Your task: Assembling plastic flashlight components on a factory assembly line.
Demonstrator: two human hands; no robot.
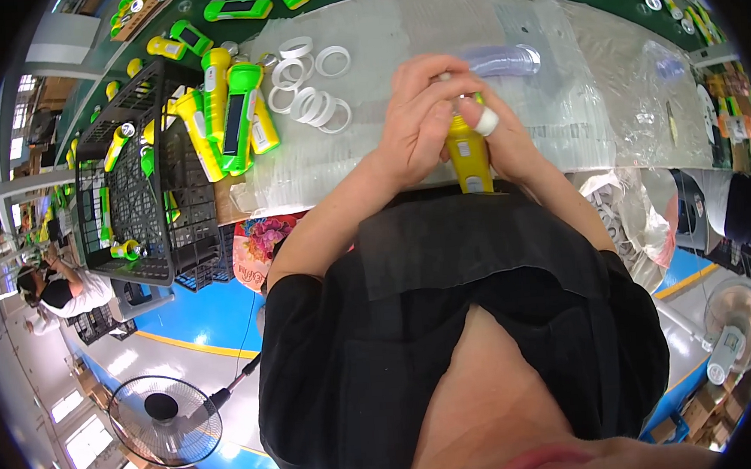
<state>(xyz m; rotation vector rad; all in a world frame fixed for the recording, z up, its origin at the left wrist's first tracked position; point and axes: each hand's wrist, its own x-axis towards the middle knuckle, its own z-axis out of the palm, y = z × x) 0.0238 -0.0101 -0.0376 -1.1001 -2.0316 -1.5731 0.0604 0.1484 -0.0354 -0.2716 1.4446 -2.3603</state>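
A yellow flashlight (472,158) stands close to my body at the near edge of the table, its narrow end toward me. My left hand (424,115) is closed over its head end, fingers bent across the top. My right hand (507,132) wraps the same end from the other side, with something white around one fingertip. The hands hide most of the flashlight's head. Just beyond them lies a clear, bluish stack of round plastic pieces (502,61). Loose white rings (320,109) lie to the left of my hands. Further left, yellow and green flashlights (239,118) are piled together.
A black plastic crate (149,253) with several flashlights stands at the table's left end. More flashlights (238,9) lie on the green surface beyond the plastic-covered table (371,166). Fans stand at lower left (165,419) and lower right (736,324). Another person (69,292) is far left.
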